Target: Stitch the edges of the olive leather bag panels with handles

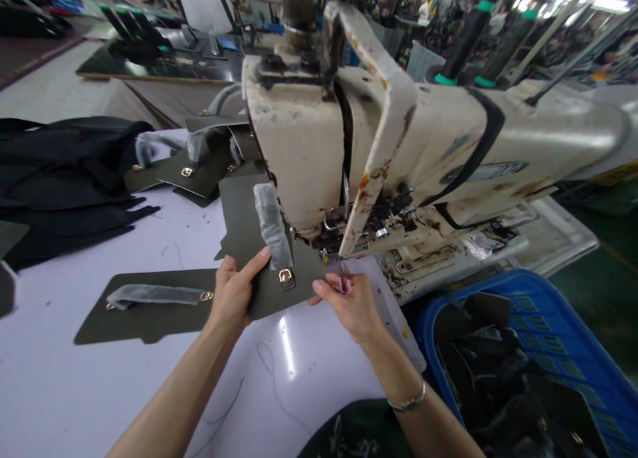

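Note:
My left hand [233, 290] is closed on the left edge of a dark olive bag panel [266, 298], thumb on top. A handle [272, 225] wrapped in clear plastic runs along that panel and ends at a gold buckle [286, 276]. By the panel's right corner, my right hand [351, 305] is closed around small pink-handled scissors [343, 278], with the blades pointing toward the machine. Its thumb and a finger reach the panel's edge. The sewing machine [304, 145] stands just behind; its head hides the panel's far right part, and the needle cannot be made out.
A second panel with a wrapped handle [164, 322] lies left on the white table [124, 398]. Several similar panels [199, 169] are piled behind it, beside black fabric pieces [60, 179]. A blue basket [548, 298] of dark pieces stands at right. Loose thread lies in front.

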A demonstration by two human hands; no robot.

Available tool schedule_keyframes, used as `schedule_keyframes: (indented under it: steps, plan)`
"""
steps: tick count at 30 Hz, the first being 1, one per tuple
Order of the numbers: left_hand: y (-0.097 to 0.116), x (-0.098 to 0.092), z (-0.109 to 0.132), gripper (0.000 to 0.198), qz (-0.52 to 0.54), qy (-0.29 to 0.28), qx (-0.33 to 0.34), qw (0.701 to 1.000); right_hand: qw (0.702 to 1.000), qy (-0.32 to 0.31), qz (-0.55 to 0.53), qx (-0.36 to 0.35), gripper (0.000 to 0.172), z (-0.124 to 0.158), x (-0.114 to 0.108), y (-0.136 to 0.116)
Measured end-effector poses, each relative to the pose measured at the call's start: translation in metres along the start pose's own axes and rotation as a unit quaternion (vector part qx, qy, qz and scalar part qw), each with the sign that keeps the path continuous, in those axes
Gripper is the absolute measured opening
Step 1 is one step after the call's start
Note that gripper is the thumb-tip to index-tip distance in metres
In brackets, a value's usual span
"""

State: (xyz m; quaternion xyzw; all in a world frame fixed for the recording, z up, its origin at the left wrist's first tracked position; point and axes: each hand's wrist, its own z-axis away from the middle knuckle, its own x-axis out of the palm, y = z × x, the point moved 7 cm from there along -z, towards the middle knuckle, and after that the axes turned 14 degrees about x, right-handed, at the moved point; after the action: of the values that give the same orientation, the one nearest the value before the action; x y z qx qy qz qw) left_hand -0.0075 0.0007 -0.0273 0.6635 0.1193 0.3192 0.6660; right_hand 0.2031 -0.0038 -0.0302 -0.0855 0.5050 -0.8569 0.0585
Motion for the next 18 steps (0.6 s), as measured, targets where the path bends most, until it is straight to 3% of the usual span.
schedule_keyframes:
  steps: [2, 4, 9, 18]
  plan:
    - [-0.004, -0.001, 0.001, 0.040, 0.004, 0.010, -0.045, 0.999, 1.000, 0.003, -0.002, -0.007, 0.043, -0.002, 0.001, -0.003]
    - [-0.004, 0.000, -0.001, 0.041, -0.002, 0.008, -0.046, 0.999, 1.000, 0.005, -0.004, -0.009, 0.043, -0.003, 0.002, -0.007]
    - [0.005, 0.010, -0.012, 0.038, -0.016, -0.023, 0.054, 0.998, 0.998, 0.040, -0.041, 0.014, 0.034, -0.007, 0.001, -0.012]
    - [0.007, 0.027, -0.040, 0.043, -0.030, -0.037, 0.117, 0.992, 0.982, 0.114, -0.150, 0.023, 0.033, -0.023, 0.005, -0.008]
